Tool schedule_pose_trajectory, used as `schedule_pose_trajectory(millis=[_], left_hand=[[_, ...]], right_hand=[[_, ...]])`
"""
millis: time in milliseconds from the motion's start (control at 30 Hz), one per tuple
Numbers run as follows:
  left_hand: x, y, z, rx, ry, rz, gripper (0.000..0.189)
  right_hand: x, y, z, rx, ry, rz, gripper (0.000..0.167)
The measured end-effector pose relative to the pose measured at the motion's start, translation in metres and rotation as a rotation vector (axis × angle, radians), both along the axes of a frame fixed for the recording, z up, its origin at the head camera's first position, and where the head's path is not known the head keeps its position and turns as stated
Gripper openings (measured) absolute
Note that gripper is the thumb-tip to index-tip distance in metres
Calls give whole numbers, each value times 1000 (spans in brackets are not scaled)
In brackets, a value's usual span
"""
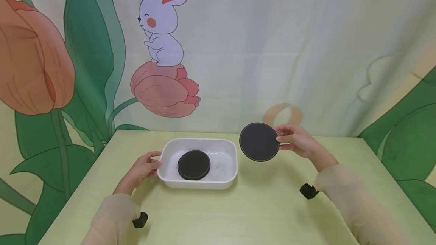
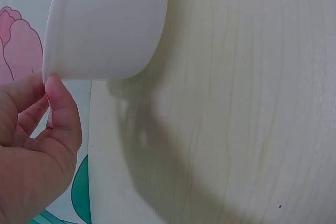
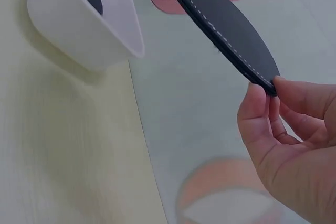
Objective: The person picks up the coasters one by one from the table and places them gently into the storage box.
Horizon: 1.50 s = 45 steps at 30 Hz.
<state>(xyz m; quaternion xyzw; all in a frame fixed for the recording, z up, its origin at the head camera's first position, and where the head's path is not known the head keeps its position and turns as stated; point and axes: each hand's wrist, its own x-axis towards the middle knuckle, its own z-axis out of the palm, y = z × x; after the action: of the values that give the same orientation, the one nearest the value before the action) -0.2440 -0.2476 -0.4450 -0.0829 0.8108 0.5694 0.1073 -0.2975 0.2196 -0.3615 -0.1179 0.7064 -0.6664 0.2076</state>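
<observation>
A white basin (image 1: 218,185) with rounded corners stands on the table. At its left end my left hand (image 1: 144,169) pinches the rim between thumb and fingers; the left wrist view shows the thumb (image 2: 63,108) against the outer wall. Inside the basin lies a round black coaster (image 1: 194,165), left of the middle. To the right of the basin, my right hand (image 1: 298,141) pinches another round black coaster (image 1: 259,142) by its right edge, raised above the table and tilted. Pale stitching runs along the rim of this coaster (image 3: 226,24) in the right wrist view.
The pale wood-grain table (image 1: 211,218) ends at a back edge just behind the basin. A printed curtain (image 1: 231,48) with a rabbit and tulips hangs behind it. A small black device (image 1: 140,220) shows at the left sleeve and another (image 1: 309,191) at the right sleeve.
</observation>
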Motion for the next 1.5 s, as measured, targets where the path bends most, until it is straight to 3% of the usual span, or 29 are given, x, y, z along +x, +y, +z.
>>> schedule_pose_trajectory(millis=[367, 567, 700, 1067, 1267, 1367, 1500], left_hand=[[-3, 1, -2, -3, 6, -3, 42], [-4, 0, -3, -7, 0, -4, 43], [-4, 0, -4, 1, 0, -5, 43], [-4, -1, -3, 5, -5, -12, 44], [-3, -2, -5, 4, -6, -7, 43], [-3, -3, -5, 3, -10, 0, 43], [-4, -4, -6, 0, -17, 17, 43]], right_hand=[[-7, -50, -23, -174, 32, 25, 20], [-7, -81, -33, -133, -62, -72, 21], [-7, -101, -39, -136, -101, -84, 22], [-10, -149, -56, -121, -152, -152, 25], [-1, -171, -56, -57, -168, -176, 30], [-3, -182, -67, -31, -159, -198, 32], [-17, -195, -96, -32, -123, -206, 29]])
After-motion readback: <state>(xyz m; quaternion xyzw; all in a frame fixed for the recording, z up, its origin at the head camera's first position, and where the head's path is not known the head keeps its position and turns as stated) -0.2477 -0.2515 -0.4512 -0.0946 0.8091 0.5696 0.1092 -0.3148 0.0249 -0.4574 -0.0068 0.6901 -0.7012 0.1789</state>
